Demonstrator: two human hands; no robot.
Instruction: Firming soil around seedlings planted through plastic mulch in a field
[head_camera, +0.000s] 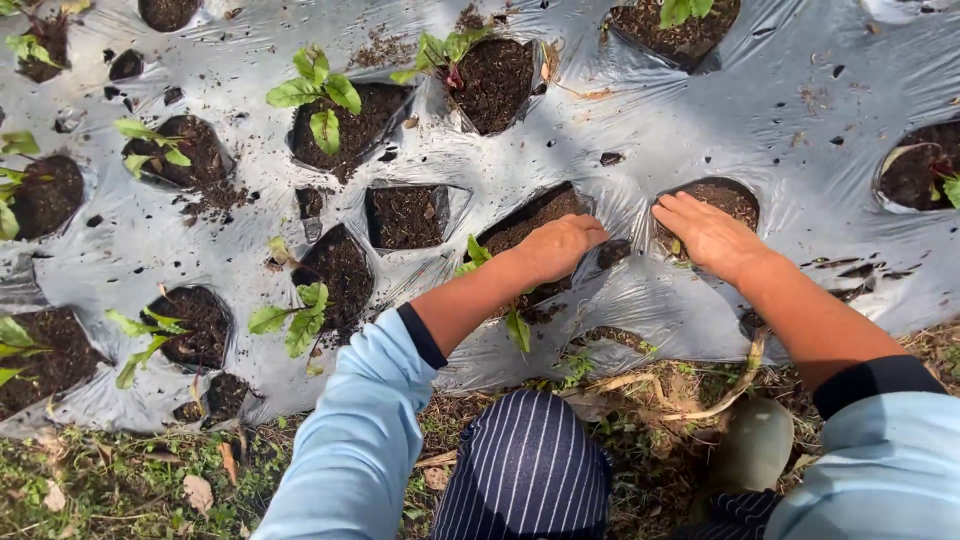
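A: Hands? 
B: Left hand (558, 246) loosely curled, knuckles down on the dark loose soil in the cut hole (530, 222), small green seedling (476, 254) just beside the wrist. Right hand (706, 232) flat, fingers together, on the next soil hole (728, 198). Neither grips anything.
A: Handling? 
B: Seedling's light, floppy, prob. fragile; take it low at the stem base. Thin silvery plastic mulch sheet (680, 110) looks slippery, tears easily.

Outdoor vegetable plot, a planting bed under silver plastic mulch film (700, 110) filling most of the frame. Round holes cut in the film, each showing dark soil (405, 215), several holding young leafy seedlings (320, 90). Along the bottom edge, bare ground with weeds and dry leaves (130, 485).
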